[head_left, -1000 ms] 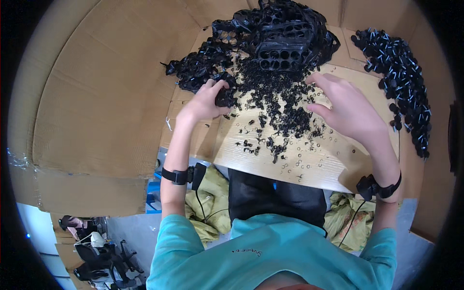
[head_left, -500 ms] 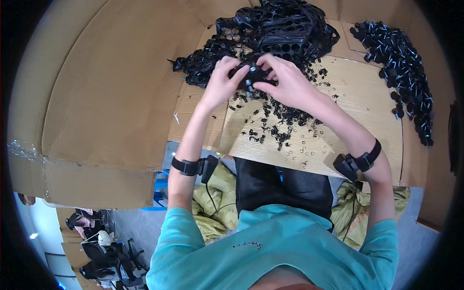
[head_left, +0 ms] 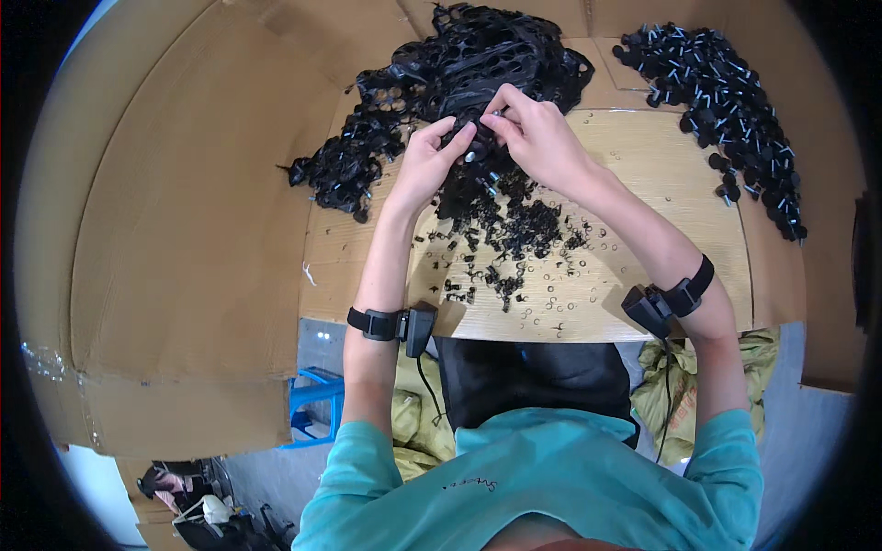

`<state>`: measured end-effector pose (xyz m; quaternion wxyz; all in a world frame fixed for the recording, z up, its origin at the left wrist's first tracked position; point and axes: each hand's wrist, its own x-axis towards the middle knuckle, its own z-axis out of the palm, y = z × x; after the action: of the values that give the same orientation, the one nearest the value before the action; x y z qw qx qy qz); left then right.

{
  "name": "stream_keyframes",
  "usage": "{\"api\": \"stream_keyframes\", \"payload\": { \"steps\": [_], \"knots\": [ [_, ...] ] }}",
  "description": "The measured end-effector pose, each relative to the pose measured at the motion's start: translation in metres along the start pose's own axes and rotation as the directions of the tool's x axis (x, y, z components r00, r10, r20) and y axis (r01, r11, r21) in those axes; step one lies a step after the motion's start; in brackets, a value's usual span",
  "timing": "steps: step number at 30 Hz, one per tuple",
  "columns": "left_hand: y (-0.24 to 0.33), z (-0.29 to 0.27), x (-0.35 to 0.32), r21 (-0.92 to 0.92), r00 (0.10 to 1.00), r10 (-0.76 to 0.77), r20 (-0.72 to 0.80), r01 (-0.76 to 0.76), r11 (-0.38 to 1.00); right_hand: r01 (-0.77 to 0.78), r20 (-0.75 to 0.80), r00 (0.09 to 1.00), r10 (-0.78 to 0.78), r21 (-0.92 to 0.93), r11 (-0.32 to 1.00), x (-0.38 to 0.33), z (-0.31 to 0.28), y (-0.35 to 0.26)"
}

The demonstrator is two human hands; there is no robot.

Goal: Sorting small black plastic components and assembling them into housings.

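Both hands meet at the middle of the board over a black piece (head_left: 479, 147), which looks rubbery and has silvery metal pins in it. My left hand (head_left: 427, 163) grips its left side, with the thumb laid along the top. From the right, my right hand (head_left: 544, 140) pinches it between thumb and bent index finger; the fingers hide much of its shape. Just beyond lies a heap of black perforated sheets (head_left: 496, 57). Below the hands, small black scraps and rings (head_left: 524, 230) are scattered across the wooden board (head_left: 666, 234).
At the far right is a long pile of black round-headed parts with metal studs (head_left: 726, 96). Cardboard walls (head_left: 184, 211) surround the board. A blue stool (head_left: 315, 404) and yellow-green sacks (head_left: 703, 395) are below it. Straps with black devices (head_left: 418, 329) sit on both forearms.
The view has shifted, so the board appears lower and further left. My right fingers have closed from a spread hold into a pinch on the black piece.
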<state>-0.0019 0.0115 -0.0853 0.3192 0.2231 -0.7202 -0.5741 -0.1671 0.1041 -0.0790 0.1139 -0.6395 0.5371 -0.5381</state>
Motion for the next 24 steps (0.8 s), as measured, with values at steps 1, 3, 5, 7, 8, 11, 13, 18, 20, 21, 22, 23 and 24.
{"api": "stream_keyframes", "payload": {
  "steps": [1,3,5,7,8,11,13,18,20,21,22,23,24],
  "knots": [
    [-0.006,-0.002,0.003,-0.005,1.000,0.004,0.012,-0.004,1.000,-0.004,-0.009,1.000,0.004,-0.010,1.000,0.000,0.000,0.004],
    [-0.011,-0.006,0.007,-0.138,0.997,0.026,0.071,-0.016,0.990,-0.106,0.012,0.994,0.107,0.261,0.959,0.001,-0.001,0.008],
    [-0.018,-0.010,0.006,-0.225,0.997,0.030,0.076,-0.012,0.974,-0.184,0.072,0.983,0.170,0.334,0.924,0.004,-0.007,0.018],
    [-0.027,-0.018,0.006,-0.310,0.999,0.043,0.006,-0.039,0.950,-0.295,0.191,0.956,0.224,0.638,0.711,0.006,-0.015,0.027],
    [-0.029,-0.020,0.002,-0.365,0.993,0.039,-0.113,-0.078,0.928,-0.328,0.210,0.945,0.252,0.593,0.735,0.009,-0.025,0.029],
    [-0.029,-0.039,0.000,-0.472,0.995,-0.071,-0.064,0.033,0.881,-0.357,0.314,0.903,0.293,0.169,0.919,0.013,-0.046,0.040],
    [-0.022,-0.030,0.002,-0.419,0.986,-0.122,-0.115,0.063,0.906,-0.284,0.325,0.903,0.283,-0.045,0.958,0.007,-0.043,0.040],
    [-0.024,-0.012,-0.001,-0.372,0.984,-0.133,-0.120,0.080,0.925,0.234,0.089,0.972,-0.218,-0.243,0.941,-0.010,-0.009,0.021],
    [-0.027,-0.012,-0.002,-0.342,0.989,-0.132,-0.071,0.101,0.934,0.204,0.097,0.976,-0.194,-0.096,0.974,-0.012,0.005,0.000],
    [-0.027,-0.010,-0.004,-0.335,0.990,-0.135,-0.047,0.112,0.935,0.220,0.111,0.971,-0.211,-0.080,0.972,-0.014,0.009,-0.004],
    [-0.034,-0.009,-0.003,-0.305,0.997,-0.056,-0.056,0.036,0.952,0.229,0.060,0.973,-0.223,-0.121,0.966,-0.016,0.016,0.001],
    [-0.034,-0.008,-0.004,-0.302,0.997,-0.060,-0.052,0.042,0.952,0.224,0.056,0.974,-0.219,-0.119,0.967,-0.017,0.018,0.005],
    [-0.031,-0.005,-0.005,-0.300,0.996,-0.076,-0.056,0.056,0.952,0.220,0.001,0.975,-0.221,-0.112,0.969,-0.016,0.019,0.009]
  ]
}}
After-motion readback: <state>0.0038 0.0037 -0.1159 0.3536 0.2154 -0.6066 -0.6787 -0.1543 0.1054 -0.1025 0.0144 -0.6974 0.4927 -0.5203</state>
